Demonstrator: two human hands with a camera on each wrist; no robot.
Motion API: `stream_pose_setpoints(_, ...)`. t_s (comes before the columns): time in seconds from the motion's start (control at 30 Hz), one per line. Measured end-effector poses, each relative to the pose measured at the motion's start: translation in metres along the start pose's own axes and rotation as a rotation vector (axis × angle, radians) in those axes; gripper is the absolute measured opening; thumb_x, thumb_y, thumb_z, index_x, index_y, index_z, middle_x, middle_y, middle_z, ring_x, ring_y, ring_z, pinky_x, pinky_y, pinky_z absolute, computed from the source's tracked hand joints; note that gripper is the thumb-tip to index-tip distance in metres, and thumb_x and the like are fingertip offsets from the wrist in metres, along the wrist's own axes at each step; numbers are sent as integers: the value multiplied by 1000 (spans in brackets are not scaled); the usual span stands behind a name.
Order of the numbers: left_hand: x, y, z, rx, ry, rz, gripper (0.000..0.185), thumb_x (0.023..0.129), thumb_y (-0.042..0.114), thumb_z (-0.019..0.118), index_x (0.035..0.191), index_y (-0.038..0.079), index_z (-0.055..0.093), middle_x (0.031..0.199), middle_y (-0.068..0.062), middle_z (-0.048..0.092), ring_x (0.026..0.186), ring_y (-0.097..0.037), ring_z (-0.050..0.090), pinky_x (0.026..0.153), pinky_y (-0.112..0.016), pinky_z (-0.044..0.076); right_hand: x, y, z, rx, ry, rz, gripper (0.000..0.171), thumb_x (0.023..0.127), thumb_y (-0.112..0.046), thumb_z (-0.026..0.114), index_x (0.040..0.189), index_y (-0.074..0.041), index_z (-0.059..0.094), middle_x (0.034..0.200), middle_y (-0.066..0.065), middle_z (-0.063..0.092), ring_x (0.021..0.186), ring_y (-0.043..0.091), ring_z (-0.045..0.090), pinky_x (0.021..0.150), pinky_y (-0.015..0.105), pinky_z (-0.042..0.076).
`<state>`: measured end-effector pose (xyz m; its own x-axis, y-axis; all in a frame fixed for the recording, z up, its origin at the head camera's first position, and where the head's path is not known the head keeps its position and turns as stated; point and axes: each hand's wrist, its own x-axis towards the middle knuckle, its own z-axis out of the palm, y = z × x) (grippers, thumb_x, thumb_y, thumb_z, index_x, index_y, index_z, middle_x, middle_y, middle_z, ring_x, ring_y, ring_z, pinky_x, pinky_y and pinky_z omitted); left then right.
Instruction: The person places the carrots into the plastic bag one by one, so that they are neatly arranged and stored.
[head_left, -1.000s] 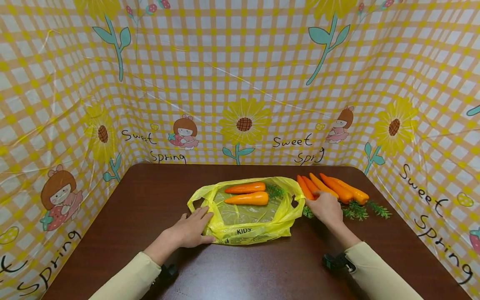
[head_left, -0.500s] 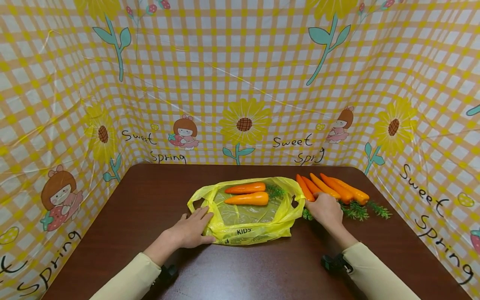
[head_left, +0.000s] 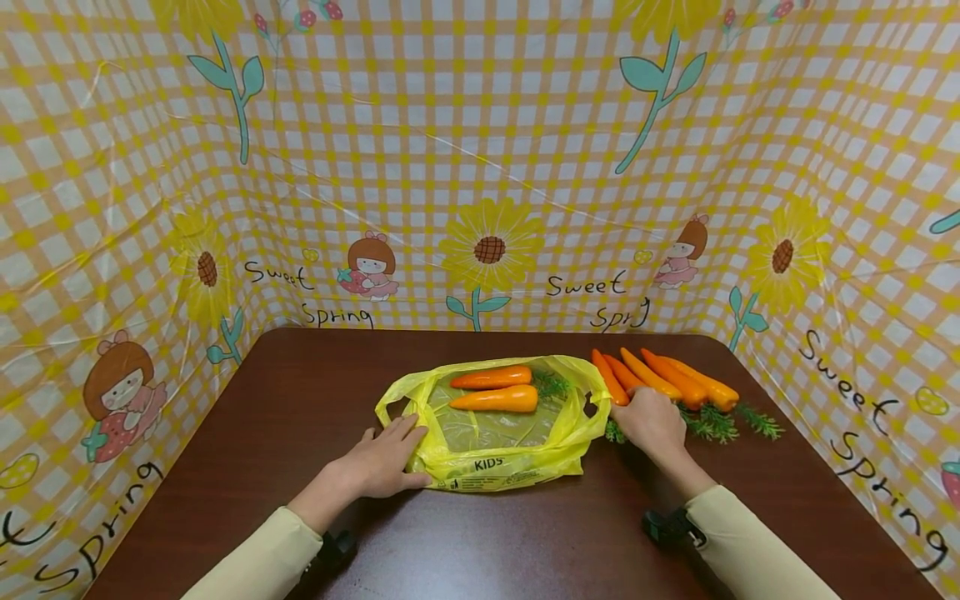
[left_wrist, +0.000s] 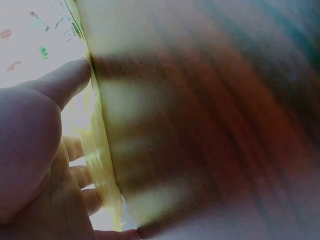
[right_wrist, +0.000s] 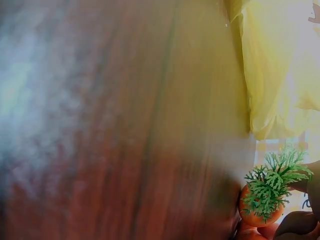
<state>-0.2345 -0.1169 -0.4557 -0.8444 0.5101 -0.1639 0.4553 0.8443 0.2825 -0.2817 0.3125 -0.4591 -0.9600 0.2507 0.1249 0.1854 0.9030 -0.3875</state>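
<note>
yellow plastic bag (head_left: pixel 525 468), left hand (head_left: pixel 384 460) spread against its side, right hand (head_left: pixel 651 419) gripping orange carrot (head_left: pixel 608 375) beside it

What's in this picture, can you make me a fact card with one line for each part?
Bag: yellow, open, on brown table
Inside: two carrots
Outside: five carrots showing, right of the bag
Left grip: fingers spread against the bag's left end
Right grip: at the leftmost loose carrots; can't tell if holding one
Background: checked cloth with sunflowers
</note>
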Motion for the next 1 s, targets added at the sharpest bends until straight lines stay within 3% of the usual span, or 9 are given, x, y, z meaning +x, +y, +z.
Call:
stream_pose_setpoints(0.3,-1,1,1,-13,-3,-1,80,95,52,64,156,8,36,166,-15,23,153,-36,23,114,-68,24,-1,-1,-1,9,-35,-14,58,88,-63,64,85,-6,68,65,9,58,56,26,54,49,36,41)
stream_pose_setpoints(0.53,0,0,2,-14,-1,2,80,96,52,64,156,8,36,166,-15,23,153,-36,22,114,-68,24,1,-2,-4,3,-33,-29,65,86,-72,61,79,-7,68,61,7,56,53,24,52,49,34,39)
stream_pose_setpoints(0.7,1,-1,3,-9,3,1,80,95,53,64,156,8,36,166,-15,22,153,-36,22,114,-68,24,0,-2,-6,8,-31,-46,63,87,-69,62,79,-7,67,60,7,55,52,23,52,48,33,39)
stream_pose_setpoints(0.87,2,-2,5,-4,7,-1,80,95,53,64,156,8,36,166,-15,23,153,-36,23,114,-68,24,0,-1,-7,27,-29,-64,60,87,-63,66,89,-4,71,64,7,59,54,23,54,48,34,41)
stream_pose_setpoints(1.0,1,-2,4,-2,2,-3,80,95,53,64,156,9,36,166,-14,23,153,-35,23,114,-67,25,3,-1,-8,31,-33,-67,62,88,-67,63,83,-5,69,60,5,57,52,22,53,49,33,40)
